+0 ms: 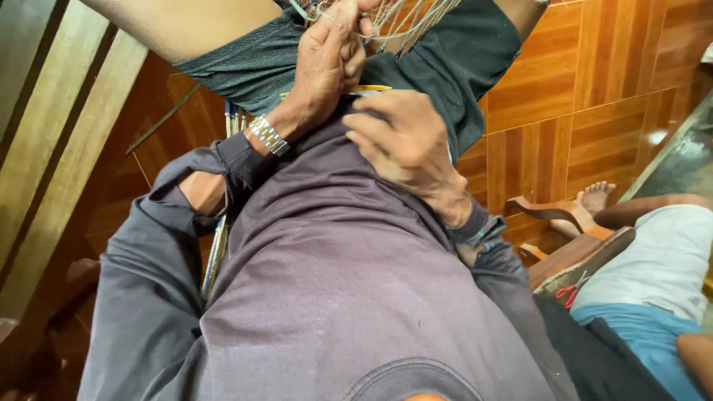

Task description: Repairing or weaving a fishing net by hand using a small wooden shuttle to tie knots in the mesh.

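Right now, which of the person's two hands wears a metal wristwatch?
The left hand, gripping the pale net strands at the top. A silver watch circles its wrist. The right hand, resting on the purple shirt, has none.

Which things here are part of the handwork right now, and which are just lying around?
In hand:
left hand pinching the net strands
right hand beside the yellow flat tool

Lying about:
red-handled scissors
wooden stool
another person's foot
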